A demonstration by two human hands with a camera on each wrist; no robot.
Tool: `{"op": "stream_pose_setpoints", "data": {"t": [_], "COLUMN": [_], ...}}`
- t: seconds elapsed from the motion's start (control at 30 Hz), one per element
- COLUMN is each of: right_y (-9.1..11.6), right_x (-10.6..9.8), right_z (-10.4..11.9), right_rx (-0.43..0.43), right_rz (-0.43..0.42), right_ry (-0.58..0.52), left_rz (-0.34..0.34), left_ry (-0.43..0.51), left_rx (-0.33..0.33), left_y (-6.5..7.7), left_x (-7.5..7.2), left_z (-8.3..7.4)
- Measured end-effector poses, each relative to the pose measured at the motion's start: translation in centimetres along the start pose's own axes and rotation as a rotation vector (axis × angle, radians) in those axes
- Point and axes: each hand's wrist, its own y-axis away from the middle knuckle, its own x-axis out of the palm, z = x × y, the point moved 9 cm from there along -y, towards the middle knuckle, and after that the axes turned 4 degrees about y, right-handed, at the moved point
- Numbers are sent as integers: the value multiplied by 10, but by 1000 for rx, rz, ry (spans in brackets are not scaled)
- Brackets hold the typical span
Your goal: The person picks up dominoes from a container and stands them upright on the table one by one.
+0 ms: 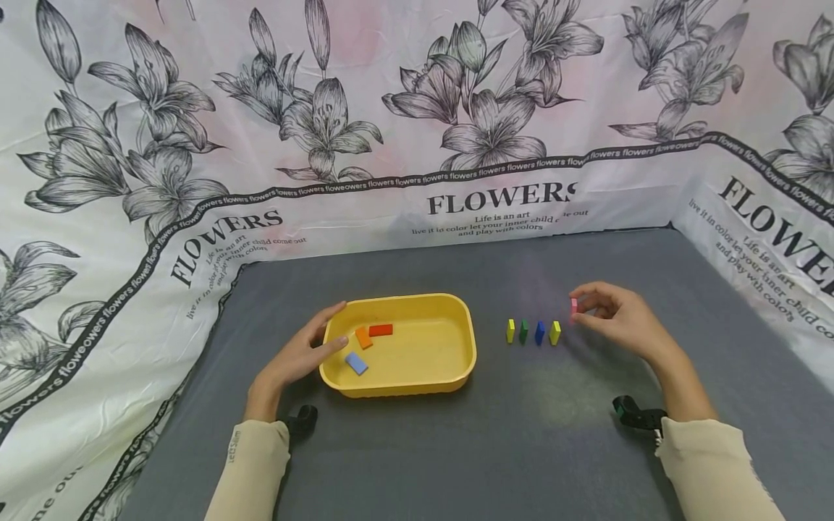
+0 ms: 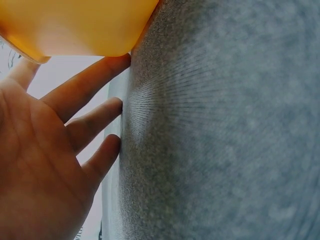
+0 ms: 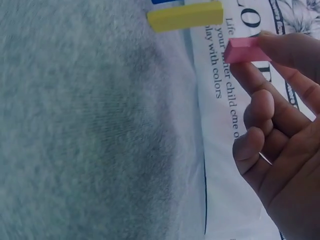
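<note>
My left hand (image 1: 301,354) holds the left end of a yellow plastic tub (image 1: 417,386), its thumb over the rim and the other fingers outside. In the left wrist view those fingers look nearly straight and spread. Inside the tub lie an orange domino block (image 1: 363,338), a red one (image 1: 381,330) and a light blue one (image 1: 356,363). My right hand (image 1: 619,318) pinches a pink domino block (image 3: 245,50) between thumb and fingers, seemingly just above the table. Left of it, a row of upright blocks runs yellow (image 1: 511,331), green (image 1: 524,331), blue (image 1: 540,333), yellow (image 1: 554,333).
The dark grey table (image 1: 482,456) is backed by a white cloth (image 1: 365,224) printed with flowers and lettering, which also rises along both sides. Between the tub and the row of blocks there is a narrow gap. Dark straps with cameras sit on both wrists.
</note>
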Motion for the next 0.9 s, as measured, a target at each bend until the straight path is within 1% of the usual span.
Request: {"op": "stream_pose_setpoints", "data": {"t": [0.1,0.27,0.37,0.5,0.57,0.73,0.9], "right_y": [0,0,0,1,0,-1,-1], "right_x": [4,12,16,21,23,28,30], "right_z": [-4,-7,-9,-12,-14,-17,-17], "right_rx": [-3,-43,-52,-40,-33,-26,-26], "right_rz": [33,91,121,159,176,192,195], "right_ry": [-16,-34,-50,-61,-48,-3,4], "left_rz": [2,4,3,4,5,6,6], "left_ry": [-1,-4,-1,2,5,6,3], "left_rx": [-7,-7,-12,-26,-29,-30,-33], "left_y": [0,0,0,0,0,-1,-1], "left_x": [0,0,0,0,0,0,0], "left_z": [1,1,1,2,3,4,5]}}
